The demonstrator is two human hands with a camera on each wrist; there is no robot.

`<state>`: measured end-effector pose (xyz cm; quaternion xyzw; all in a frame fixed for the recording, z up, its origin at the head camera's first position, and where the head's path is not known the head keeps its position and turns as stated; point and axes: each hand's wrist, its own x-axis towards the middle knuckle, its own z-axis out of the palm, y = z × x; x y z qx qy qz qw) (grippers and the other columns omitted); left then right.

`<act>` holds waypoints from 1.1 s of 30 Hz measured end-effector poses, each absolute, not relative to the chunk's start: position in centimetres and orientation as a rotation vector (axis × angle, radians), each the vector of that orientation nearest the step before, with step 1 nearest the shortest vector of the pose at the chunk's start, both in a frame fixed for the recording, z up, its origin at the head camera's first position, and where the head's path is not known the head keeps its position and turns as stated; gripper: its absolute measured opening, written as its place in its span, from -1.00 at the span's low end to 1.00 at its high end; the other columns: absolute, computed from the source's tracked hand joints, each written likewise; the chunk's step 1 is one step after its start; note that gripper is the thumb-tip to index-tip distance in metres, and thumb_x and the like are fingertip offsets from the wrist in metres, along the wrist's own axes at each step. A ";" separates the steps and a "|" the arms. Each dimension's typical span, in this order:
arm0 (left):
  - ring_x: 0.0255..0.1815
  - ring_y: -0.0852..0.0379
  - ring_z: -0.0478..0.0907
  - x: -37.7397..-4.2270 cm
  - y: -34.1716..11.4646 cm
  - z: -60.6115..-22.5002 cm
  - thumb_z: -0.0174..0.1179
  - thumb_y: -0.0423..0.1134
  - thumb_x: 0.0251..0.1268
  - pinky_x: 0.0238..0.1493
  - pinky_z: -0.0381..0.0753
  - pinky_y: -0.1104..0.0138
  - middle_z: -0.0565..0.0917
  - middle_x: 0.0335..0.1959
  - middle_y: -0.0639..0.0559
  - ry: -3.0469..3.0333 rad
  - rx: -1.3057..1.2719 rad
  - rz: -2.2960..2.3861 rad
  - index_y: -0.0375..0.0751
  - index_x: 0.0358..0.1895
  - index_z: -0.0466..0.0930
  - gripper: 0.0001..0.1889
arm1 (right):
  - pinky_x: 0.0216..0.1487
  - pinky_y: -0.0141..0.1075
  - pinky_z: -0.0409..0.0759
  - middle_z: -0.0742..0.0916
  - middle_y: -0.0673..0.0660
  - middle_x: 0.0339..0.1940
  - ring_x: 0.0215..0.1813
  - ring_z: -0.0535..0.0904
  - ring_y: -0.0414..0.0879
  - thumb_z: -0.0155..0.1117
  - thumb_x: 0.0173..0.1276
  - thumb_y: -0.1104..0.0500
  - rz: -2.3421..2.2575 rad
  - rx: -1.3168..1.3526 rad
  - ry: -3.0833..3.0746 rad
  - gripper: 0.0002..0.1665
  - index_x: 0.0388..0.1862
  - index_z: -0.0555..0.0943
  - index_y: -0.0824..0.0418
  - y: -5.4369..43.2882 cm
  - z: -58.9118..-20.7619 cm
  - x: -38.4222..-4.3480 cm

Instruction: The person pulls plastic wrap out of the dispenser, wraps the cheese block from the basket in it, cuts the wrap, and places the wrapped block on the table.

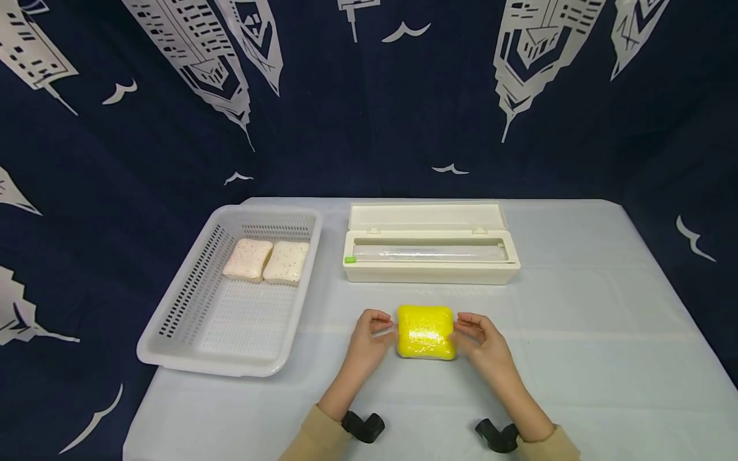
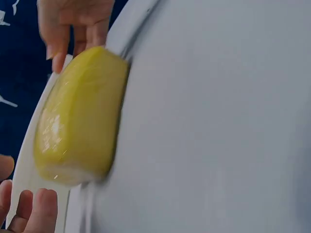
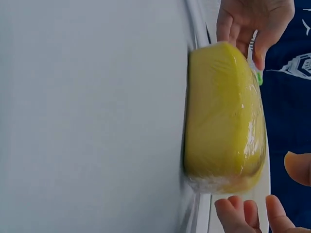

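Observation:
A yellow rounded block [image 1: 426, 331], tightly wrapped in shiny clear film, lies on the white table. Just off its left end is my left hand [image 1: 371, 339], fingers relaxed and holding nothing. On the opposite side my right hand [image 1: 483, 346] is loosely bent around empty air, close to the block's right end. Both wrist views show a gap between the near fingertips and the block [image 2: 80, 119]. Gathered film shows at the block's lower end in the right wrist view. Behind it stands a cream film dispenser [image 1: 432, 274] with its lid raised and a roll of clear film inside.
A white perforated basket [image 1: 230, 368] stands at the left, with two pale speckled blocks [image 1: 248, 259] side by side in its far part. The white table [image 1: 594, 333] extends to the right. A dark blue patterned cloth [image 1: 369, 115] hangs behind the table.

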<state>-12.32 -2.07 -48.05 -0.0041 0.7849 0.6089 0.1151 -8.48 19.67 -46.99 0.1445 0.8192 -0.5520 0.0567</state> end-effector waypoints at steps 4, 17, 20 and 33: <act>0.10 -0.12 0.61 -12.7 -3.1 -47.3 0.14 -0.44 0.32 0.09 0.63 0.06 0.58 0.05 -0.22 2.401 -0.084 1.800 -0.32 0.04 0.47 -0.74 | 0.35 -0.14 0.46 0.40 0.29 0.46 0.46 0.34 0.18 0.32 0.34 0.17 -1.669 0.326 2.463 -0.22 0.45 0.23 0.31 20.3 -46.8 -8.8; 0.11 -0.11 0.59 -12.8 -5.4 -47.1 0.14 -0.35 0.36 -0.08 0.63 0.16 0.56 0.13 -0.19 2.444 -0.223 1.819 -0.27 0.07 0.50 -0.74 | 0.30 0.25 0.35 0.27 0.44 0.48 0.38 0.22 0.33 0.67 -0.08 -0.01 -1.163 0.028 2.673 0.41 0.55 -0.02 0.40 19.0 -47.8 -9.9; 0.10 -0.12 0.60 -12.8 -5.8 -47.3 0.13 -0.37 0.36 -0.09 0.65 0.18 0.56 0.13 -0.22 2.432 -0.235 1.827 -0.30 0.08 0.49 -0.73 | 0.27 0.20 0.41 0.38 0.42 0.40 0.32 0.33 0.28 0.68 -0.10 0.00 -1.162 0.041 2.687 0.36 0.52 0.06 0.40 19.0 -47.9 -10.1; 0.09 -0.12 0.60 -12.5 -5.9 -47.2 0.12 -0.34 0.37 -0.08 0.64 0.17 0.55 0.15 -0.22 2.428 -0.206 1.830 -0.30 0.10 0.46 -0.72 | -0.02 0.03 0.62 0.44 0.49 0.30 0.12 0.53 0.30 0.62 -0.03 -0.11 -1.196 0.124 2.691 0.27 0.46 0.13 0.43 25.0 -46.0 -10.1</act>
